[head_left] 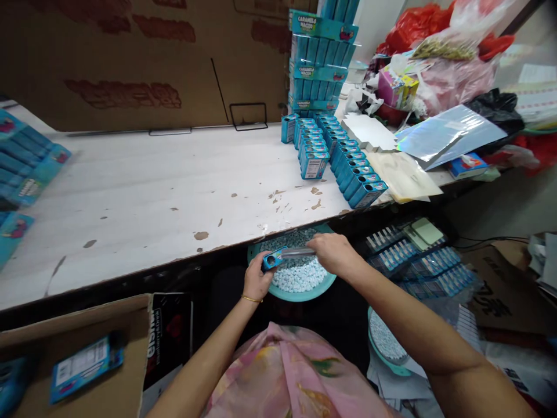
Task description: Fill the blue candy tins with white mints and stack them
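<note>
My left hand [256,280] is closed around a small blue candy box [272,259] whose round top opening faces up. In my right hand [333,253] is a clear tube-like scoop [298,252], its far end at the box's opening. Whether candies are inside the scoop I cannot make out. Both hands are over a teal basin [300,297] holding many small pale candies [300,275]. Behind them on the white table [174,191], rows of similar blue boxes [314,165] stand upright, several with dark round openings on top.
Stacked display trays [322,75] of blue boxes rise at the back. A cardboard carton [148,325] stands lower left, with a blue pack [87,366] inside. At right are a second candy basin [387,339], packed trays [424,258], and plastic bags [461,75].
</note>
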`<move>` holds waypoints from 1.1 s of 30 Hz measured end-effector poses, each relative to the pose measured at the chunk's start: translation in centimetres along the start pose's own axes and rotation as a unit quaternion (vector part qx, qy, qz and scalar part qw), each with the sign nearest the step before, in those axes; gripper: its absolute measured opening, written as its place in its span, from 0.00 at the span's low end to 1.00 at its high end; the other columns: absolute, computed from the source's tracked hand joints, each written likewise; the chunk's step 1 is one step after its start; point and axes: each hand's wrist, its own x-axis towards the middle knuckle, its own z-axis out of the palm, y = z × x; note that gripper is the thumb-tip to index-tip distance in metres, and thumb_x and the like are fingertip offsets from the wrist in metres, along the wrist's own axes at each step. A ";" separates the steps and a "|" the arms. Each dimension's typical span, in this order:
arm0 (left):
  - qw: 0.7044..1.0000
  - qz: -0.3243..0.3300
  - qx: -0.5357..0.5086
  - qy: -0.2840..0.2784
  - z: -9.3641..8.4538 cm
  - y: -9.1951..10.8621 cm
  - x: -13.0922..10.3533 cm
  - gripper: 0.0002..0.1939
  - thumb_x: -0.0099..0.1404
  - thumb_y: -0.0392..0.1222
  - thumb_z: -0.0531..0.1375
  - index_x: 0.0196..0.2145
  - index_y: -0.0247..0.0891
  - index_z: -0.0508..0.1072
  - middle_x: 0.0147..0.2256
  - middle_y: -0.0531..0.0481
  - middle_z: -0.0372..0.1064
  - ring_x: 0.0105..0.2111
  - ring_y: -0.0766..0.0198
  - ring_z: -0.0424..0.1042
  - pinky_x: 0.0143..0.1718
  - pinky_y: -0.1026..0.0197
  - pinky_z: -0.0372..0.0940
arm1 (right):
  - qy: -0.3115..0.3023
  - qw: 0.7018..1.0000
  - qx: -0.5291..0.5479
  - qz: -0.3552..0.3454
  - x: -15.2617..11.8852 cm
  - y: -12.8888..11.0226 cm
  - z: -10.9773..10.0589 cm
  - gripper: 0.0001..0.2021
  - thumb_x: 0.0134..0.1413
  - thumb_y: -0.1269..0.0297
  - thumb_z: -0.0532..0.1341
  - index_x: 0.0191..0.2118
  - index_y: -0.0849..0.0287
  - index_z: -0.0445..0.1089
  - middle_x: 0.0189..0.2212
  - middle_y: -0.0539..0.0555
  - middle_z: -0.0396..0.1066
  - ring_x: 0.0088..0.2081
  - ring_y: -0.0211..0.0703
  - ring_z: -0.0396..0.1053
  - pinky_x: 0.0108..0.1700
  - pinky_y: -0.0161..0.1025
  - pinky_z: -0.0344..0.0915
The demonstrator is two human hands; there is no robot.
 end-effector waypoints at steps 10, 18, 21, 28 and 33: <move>0.998 -0.032 -0.049 0.038 -2.2 -1.3 -0.7 0.17 0.50 0.41 0.58 0.40 0.38 0.66 0.38 0.49 0.68 0.38 0.61 0.67 0.43 0.58 0.61 | -0.065 0.976 0.166 0.126 5.8 0.0 15.1 0.14 0.49 0.74 0.50 0.37 0.59 0.72 0.35 0.60 0.71 0.41 0.44 0.67 0.39 0.36 0.59; 0.995 -0.048 -0.041 0.075 -3.4 -1.3 -0.4 0.18 0.49 0.42 0.59 0.40 0.38 0.66 0.36 0.51 0.68 0.36 0.63 0.67 0.41 0.60 0.61 | -0.041 0.946 0.314 0.069 6.1 1.1 15.2 0.13 0.46 0.73 0.54 0.37 0.58 0.72 0.30 0.50 0.73 0.32 0.36 0.68 0.33 0.30 0.60; 0.995 -0.056 -0.029 0.077 -2.9 -1.0 -0.2 0.18 0.49 0.41 0.59 0.39 0.38 0.66 0.36 0.50 0.68 0.36 0.62 0.67 0.41 0.59 0.61 | -0.019 0.919 0.391 0.047 4.0 2.9 12.4 0.14 0.46 0.72 0.53 0.38 0.62 0.72 0.25 0.50 0.72 0.26 0.36 0.66 0.28 0.31 0.60; 0.999 -0.016 0.014 0.029 -0.7 0.0 0.0 0.18 0.49 0.37 0.57 0.40 0.39 0.66 0.39 0.47 0.67 0.40 0.58 0.66 0.44 0.55 0.60 | 0.044 0.987 0.157 -0.019 0.8 0.1 2.9 0.14 0.48 0.72 0.51 0.34 0.53 0.72 0.33 0.52 0.71 0.37 0.41 0.66 0.36 0.34 0.58; 0.998 0.023 0.049 0.024 -0.2 0.4 -0.2 0.19 0.48 0.34 0.55 0.41 0.38 0.66 0.40 0.47 0.67 0.42 0.57 0.65 0.45 0.55 0.59 | 0.032 0.999 -0.003 -0.037 0.0 -3.1 -0.3 0.14 0.49 0.74 0.48 0.34 0.59 0.69 0.32 0.58 0.69 0.34 0.44 0.66 0.33 0.37 0.58</move>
